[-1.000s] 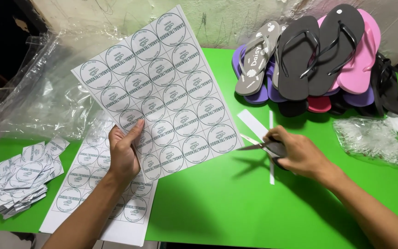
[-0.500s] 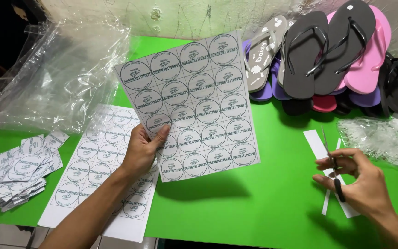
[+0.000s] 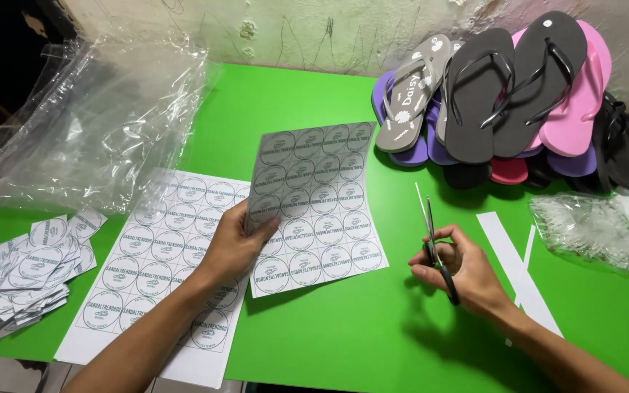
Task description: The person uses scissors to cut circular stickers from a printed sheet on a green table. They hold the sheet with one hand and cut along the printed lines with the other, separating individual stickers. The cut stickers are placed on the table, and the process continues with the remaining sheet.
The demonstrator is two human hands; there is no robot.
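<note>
a: what does the left hand [image 3: 231, 251] hold?
b: a sticker sheet [image 3: 318, 207] with rows of round labels. the grip is clamped on its left edge, thumb on top. the sheet is lifted and tilted over the green worktop [image 3: 373, 335].
a: and the right hand [image 3: 464, 273]?
b: its grip is shut on scissors [image 3: 434, 247]. the blades are together and point away from the person.
a: what lies near?
b: a second sheet [image 3: 161, 255] of round labels lies flat under the left arm. a pile of cut labels [image 3: 30, 269] sits at the far left. white paper strips [image 3: 515, 269] lie beside the right hand. clear plastic bags [image 3: 103, 116] are at the back left, flip-flops [image 3: 504, 94] stacked at the back right.
a: anything hard to see?
b: a small clear bag [image 3: 587, 229] at the right; i cannot tell what is inside.
</note>
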